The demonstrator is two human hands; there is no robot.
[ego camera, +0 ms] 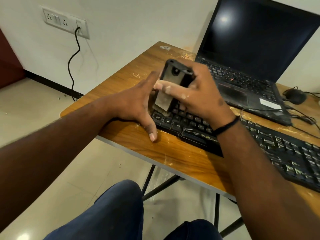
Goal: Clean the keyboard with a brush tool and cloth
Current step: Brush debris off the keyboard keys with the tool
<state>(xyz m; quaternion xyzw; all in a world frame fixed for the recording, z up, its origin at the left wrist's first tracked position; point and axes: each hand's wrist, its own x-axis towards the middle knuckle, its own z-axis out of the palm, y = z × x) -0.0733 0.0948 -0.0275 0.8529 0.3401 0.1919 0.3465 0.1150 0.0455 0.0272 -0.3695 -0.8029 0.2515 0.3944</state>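
Wooden tabletop (131, 135) carries the keyboard (259, 144), its long axis running rightward from my right hand (195, 94), whose grip clasps the upright brush tool (170, 87) bristles-down at the left end, left hand (136, 103) spread alongside.

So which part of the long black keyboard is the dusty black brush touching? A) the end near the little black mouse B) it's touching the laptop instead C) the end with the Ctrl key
C: the bristles of the dusty black brush, gripped by the right hand, sit on the long black keyboard right by its Ctrl key, while the left hand rests at that same end.
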